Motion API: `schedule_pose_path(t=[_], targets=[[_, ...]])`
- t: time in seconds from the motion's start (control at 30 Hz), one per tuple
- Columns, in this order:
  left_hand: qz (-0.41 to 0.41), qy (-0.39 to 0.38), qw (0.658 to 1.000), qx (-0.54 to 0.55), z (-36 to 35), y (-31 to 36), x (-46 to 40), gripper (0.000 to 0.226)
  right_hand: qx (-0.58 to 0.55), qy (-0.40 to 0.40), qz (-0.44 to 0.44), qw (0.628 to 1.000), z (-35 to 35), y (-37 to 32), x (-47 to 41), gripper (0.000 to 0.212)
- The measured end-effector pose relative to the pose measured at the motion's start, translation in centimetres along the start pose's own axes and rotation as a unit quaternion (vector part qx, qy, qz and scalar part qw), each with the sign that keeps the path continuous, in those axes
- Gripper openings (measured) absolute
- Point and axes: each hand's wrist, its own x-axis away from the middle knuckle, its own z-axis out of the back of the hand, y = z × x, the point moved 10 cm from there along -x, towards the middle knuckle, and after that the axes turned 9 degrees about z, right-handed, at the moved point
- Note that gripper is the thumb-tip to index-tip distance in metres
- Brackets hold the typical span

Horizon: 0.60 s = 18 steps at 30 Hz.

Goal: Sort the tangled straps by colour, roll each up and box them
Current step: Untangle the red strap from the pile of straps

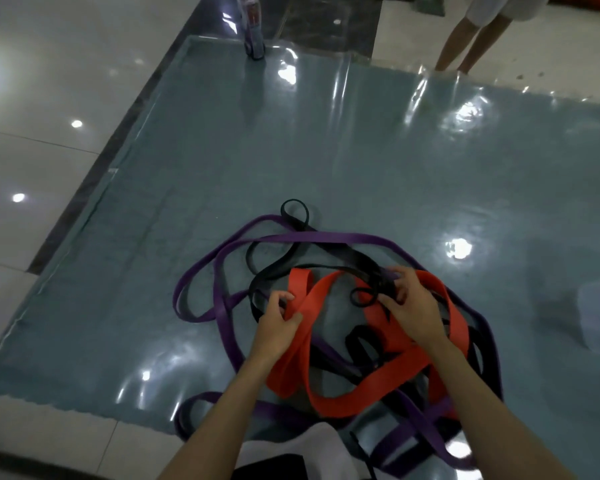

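Left hand (278, 318) pinching orange strap (329, 372) | right hand (407, 306) gripping black strap (368, 268), nearer | tangle lying between, running away forward

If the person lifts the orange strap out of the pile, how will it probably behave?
The orange strap is probably floppy: it lies in loose flat loops. It will likely drag the black strap and purple strap along, since they cross it. It seems light: the left hand pinches it with fingertips only.

free: bare mat (326, 150) beyond the tangle | blocked: strap tangle (343, 341) near, bottle (253, 26) far edge
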Motion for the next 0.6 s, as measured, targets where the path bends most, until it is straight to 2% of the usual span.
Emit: schedule_pose_path(t=[0.2, 0.33, 0.4, 0.47, 0.53, 0.6], targets=[[-0.005, -0.014, 1.0, -0.02, 0.1, -0.1, 0.1, 0.031, -0.219, 0.035, -0.036, 0.974, 1.5, 0.8, -1.4, 0.057], [-0.004, -0.024, 1.0, -0.011, 0.8, 0.3, 0.6, 0.028, -0.316, 0.119, -0.117, 0.934, 1.7, 1.1, -2.6, 0.045], [0.001, -0.049, 0.999, -0.012, 1.1, 0.5, 0.8, 0.025, -0.282, 0.175, -0.166, 0.929, 1.6, 1.6, -2.6, 0.042], [0.003, -0.091, 0.995, -0.035, 1.1, 0.6, 1.2, 0.02, -0.199, 0.188, -0.181, 0.945, 1.4, 1.4, -2.5, 0.042], [-0.003, -0.127, 0.989, -0.07, 1.3, 0.9, 1.7, 0.016, -0.091, 0.138, -0.142, 0.976, 0.6, -0.2, -2.6, 0.049], [-0.014, -0.148, 0.985, -0.087, 1.8, 1.6, 2.3, 0.012, -0.05, 0.056, -0.065, 0.995, -1.1, -2.3, -2.2, 0.059]])
